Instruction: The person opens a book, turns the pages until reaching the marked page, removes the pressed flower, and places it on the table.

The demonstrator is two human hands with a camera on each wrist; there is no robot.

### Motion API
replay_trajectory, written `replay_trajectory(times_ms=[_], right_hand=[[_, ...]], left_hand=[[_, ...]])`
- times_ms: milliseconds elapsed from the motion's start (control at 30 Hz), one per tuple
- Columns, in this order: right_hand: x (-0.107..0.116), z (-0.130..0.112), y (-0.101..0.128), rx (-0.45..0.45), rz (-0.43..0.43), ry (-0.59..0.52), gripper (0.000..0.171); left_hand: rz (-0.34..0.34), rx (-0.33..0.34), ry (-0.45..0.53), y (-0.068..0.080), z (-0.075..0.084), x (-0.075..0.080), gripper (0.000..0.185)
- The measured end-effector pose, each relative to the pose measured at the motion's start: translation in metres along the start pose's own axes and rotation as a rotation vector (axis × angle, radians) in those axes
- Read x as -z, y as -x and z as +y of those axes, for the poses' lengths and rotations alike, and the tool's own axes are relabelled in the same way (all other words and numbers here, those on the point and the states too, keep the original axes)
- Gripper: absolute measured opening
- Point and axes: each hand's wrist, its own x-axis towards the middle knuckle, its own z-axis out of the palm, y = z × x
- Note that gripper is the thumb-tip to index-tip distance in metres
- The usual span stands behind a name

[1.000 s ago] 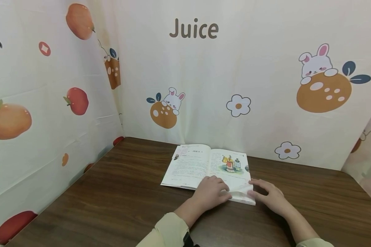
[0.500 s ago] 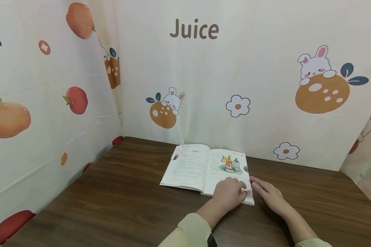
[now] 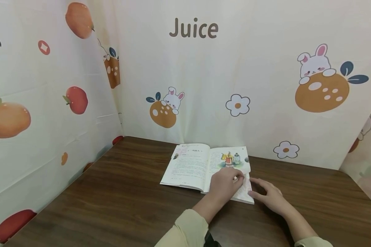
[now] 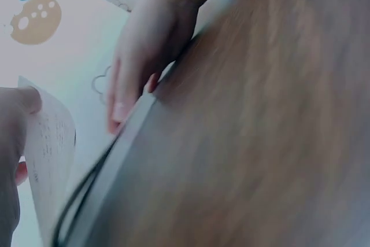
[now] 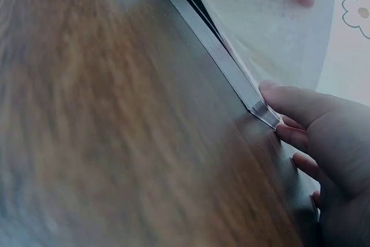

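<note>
Since half a second ago: lower right corner of the right-hand page [image 3: 246,168] lifted and curled off the open picture book [image 3: 190,164], where it lay nearly flat before. Left hand [image 3: 225,185] moved up and back slightly with the page. Right hand [image 3: 270,196] roughly where it was, beside the book's near right corner.

Open picture book lying flat on the brown wood-grain surface [image 3: 117,199], toward the back, near the printed curtain [image 3: 241,68]. Text on the left page, a colour drawing of robed figures at the top of the right page.

Left hand over the lower part of the right page, back of the hand up, wrist in a pale yellow-green sleeve [image 3: 185,230]. Fingers [image 3: 239,175] curled, pinching the raised page corner; in the left wrist view, thumb [image 4: 23,99] against the lifted sheet [image 4: 52,143].

Right hand palm down on the surface, fingers nearly straight and relaxed, holding nothing. In the right wrist view, fingertips [image 5: 289,105] touching the book's near corner [image 5: 263,111] at the stacked page edges [image 5: 202,33].

Curtain printed with the word "Juice", rabbits on oranges, flowers and fruit, on the back and left sides.
</note>
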Motion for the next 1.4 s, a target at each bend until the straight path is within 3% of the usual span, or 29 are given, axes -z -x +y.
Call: replay_trajectory(times_ms=[167, 333, 500, 567, 667, 800, 900, 1133, 1400], right_hand=[[0.001, -0.001, 0.000, 0.002, 0.006, 0.007, 0.060], [0.000, -0.001, 0.000, -0.021, 0.007, 0.009, 0.062], [-0.002, -0.002, -0.001, -0.033, -0.007, -0.004, 0.063], [-0.003, -0.003, -0.001, -0.039, -0.012, -0.008, 0.063], [-0.002, -0.003, 0.000, -0.043, -0.011, -0.005, 0.063], [-0.001, -0.003, 0.000, -0.045, -0.012, -0.002, 0.063], [0.000, -0.003, 0.001, -0.045, -0.009, -0.001, 0.063], [0.000, -0.004, 0.002, -0.050, -0.012, -0.003, 0.062], [-0.001, -0.003, 0.001, -0.051, -0.014, -0.001, 0.063]], left_hand=[[0.145, 0.004, 0.082, -0.010, -0.013, 0.022, 0.005], [0.243, 0.014, 0.145, -0.015, -0.038, 0.045, 0.007], [0.288, -0.004, 0.176, -0.011, -0.077, 0.068, 0.006], [0.274, 0.028, 0.195, -0.009, -0.092, 0.077, 0.004], [0.164, 0.166, 0.248, -0.008, -0.111, 0.093, 0.003], [-0.090, 0.423, 0.292, -0.008, -0.132, 0.111, 0.008], [-0.246, 0.546, 0.301, -0.007, -0.146, 0.120, 0.012], [-0.514, 0.627, 0.341, 0.003, -0.173, 0.134, 0.013], [-0.643, 0.678, 0.331, 0.019, -0.196, 0.142, 0.013]])
